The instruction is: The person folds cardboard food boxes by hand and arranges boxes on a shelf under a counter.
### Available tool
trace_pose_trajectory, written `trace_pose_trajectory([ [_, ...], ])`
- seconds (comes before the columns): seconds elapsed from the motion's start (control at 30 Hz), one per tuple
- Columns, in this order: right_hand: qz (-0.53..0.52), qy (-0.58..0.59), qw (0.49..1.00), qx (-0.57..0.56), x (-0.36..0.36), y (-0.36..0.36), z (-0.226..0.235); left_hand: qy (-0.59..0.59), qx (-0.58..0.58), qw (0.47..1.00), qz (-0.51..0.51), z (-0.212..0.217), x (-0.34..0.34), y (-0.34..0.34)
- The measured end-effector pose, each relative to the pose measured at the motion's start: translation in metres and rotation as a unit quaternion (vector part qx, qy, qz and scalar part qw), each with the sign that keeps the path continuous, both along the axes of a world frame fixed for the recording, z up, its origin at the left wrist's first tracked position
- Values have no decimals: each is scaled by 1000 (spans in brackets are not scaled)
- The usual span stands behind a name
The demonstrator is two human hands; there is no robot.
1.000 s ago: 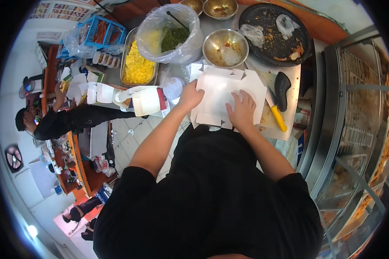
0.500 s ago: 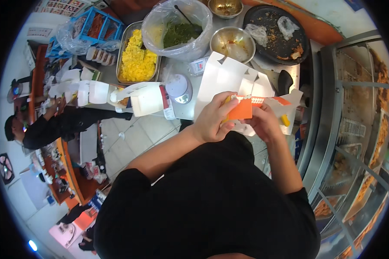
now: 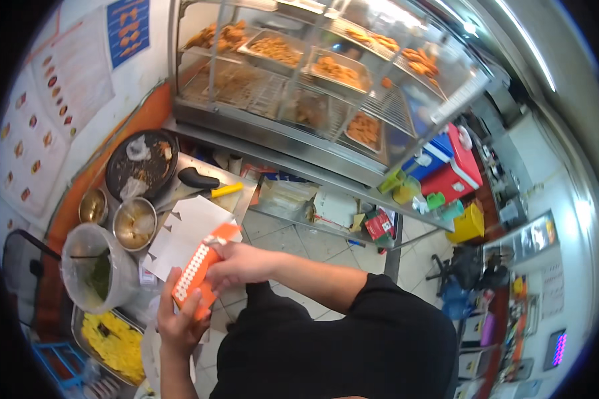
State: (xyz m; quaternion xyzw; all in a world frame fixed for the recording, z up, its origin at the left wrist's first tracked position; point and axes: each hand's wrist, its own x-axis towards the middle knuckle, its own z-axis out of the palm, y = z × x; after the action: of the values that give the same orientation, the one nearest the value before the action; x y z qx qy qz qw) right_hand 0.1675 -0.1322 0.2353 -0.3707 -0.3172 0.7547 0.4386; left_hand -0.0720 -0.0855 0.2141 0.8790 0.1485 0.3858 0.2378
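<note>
Both my hands hold an orange thing [image 3: 190, 276] with rows of white round dots along one face; it looks like folded card or a small flat carton, and I cannot tell which. My left hand [image 3: 178, 318] grips its lower end, fingers curled round the edge. My right hand [image 3: 236, 265] closes on its upper side, where an orange flap sticks out past the fingers. Just beyond lies a flat white card sheet [image 3: 186, 223] with slots cut along its edge, like an unfolded food box. A yellow-handled tool [image 3: 226, 190] and a black handle [image 3: 198, 178] lie past it.
On the counter at left are a black round tray [image 3: 123, 176], a metal bowl [image 3: 134, 225], a plastic-lined tub [image 3: 90, 266] and a pan of yellow food [image 3: 113, 346]. A glass display case [image 3: 279, 126] with trays of fried food stands ahead. Tiled floor [image 3: 323, 249] shows beyond my right arm.
My view has swung to the right, bringing the display case in front. The orange thing has tilted, so its dotted face shows more fully. Both hands still hold it.
</note>
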Motion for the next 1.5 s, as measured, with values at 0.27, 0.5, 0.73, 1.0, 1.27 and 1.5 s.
trace_pose_trajectory([
  [0.27, -37, 229, 971, 65, -13, -98, 42, -94, 77, 993, -5, 19, -37, -55],
  [0.5, -149, -280, 941, 120, -39, -99, 90, -113, 154, 981, 30, 33, -79, -48],
  [0.73, -206, -148, 944, 212, -156, -69, 67, -168, 233, 930, 229, 35, -90, -72],
  [1.0, 31, -118, 981, 152, -161, -57, 46, -262, -182, 886, 336, 7, -95, -84],
  [1.27, 361, -538, 604, 464, -69, -100, -16, -151, -790, 589, 81, -130, -110, -54],
  [1.5, 437, -252, 859, 89, 25, -99, -56, 40, -279, 950, 137, -44, 11, -178],
])
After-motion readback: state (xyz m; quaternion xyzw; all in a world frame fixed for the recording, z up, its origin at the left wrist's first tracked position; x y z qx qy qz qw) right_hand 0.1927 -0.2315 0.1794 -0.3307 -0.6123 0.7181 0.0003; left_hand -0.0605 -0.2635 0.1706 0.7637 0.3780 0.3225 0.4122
